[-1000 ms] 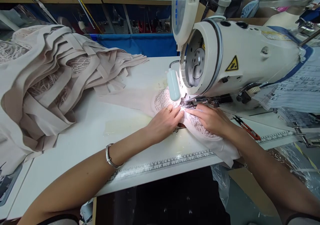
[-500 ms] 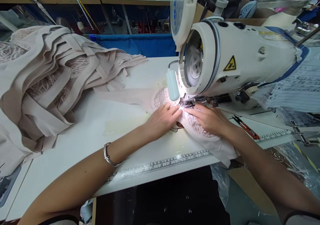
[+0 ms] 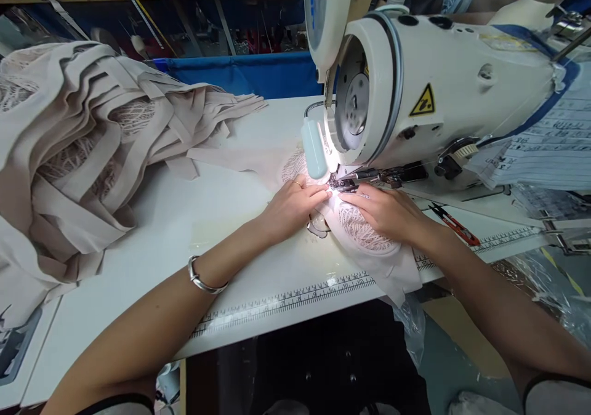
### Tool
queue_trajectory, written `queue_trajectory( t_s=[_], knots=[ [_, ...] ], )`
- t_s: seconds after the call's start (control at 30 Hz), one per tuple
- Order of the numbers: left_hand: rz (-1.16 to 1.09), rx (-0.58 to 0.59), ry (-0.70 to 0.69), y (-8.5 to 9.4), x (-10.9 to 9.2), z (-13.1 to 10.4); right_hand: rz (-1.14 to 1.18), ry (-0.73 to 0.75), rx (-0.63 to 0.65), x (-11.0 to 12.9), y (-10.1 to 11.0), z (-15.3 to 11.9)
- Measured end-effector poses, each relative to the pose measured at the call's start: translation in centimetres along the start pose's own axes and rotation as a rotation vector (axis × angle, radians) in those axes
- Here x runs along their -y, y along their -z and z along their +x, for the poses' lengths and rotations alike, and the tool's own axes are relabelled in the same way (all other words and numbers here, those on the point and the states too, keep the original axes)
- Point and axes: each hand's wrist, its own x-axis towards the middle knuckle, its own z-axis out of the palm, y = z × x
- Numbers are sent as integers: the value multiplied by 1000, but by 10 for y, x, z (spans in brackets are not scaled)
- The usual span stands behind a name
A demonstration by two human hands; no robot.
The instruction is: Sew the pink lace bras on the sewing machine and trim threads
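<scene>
A pale pink fabric piece with lace panels point(image 3: 364, 227) lies under the sewing machine's lit presser foot point(image 3: 336, 183). Just left of the foot, my left hand point(image 3: 293, 209) presses the cloth between closed fingers and the table, fingertips at the seam. My right hand point(image 3: 385, 212) grips the cloth's edge on the other side, thumb and fingers pointing at the foot. One lace part shows beyond my left hand; another, with its plain band, trails below my right hand toward the table's front edge. The fingertips' undersides are hidden.
The white sewing machine head point(image 3: 415, 95) fills the upper right. A heap of pale pink pieces point(image 3: 87, 156) covers the left of the table. Red-handled thread snips point(image 3: 455, 225) lie beyond my right wrist. A printed ruler strip point(image 3: 300, 298) follows the front edge.
The fabric has shifted a little at the foot, its trailing end now further left and more lace showing beside my right hand. Both hands stay by the foot; the view has tilted slightly.
</scene>
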Motion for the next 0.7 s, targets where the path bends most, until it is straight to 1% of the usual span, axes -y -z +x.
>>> queue_trajectory(
  t_s=[0.17, 0.37, 0.57, 0.7],
  knots=[
    [-45, -16, 29, -2, 5, 2, 11, -2, -7, 0, 1, 0],
    [-75, -29, 19, -3, 11, 1, 41, -19, -28, -1, 1, 2],
    [-31, -47, 32, -2, 10, 1, 147, -55, 15, -3, 0, 5],
    [10, -73, 17, -3, 9, 1, 201, -85, -12, -4, -1, 6]
  ],
)
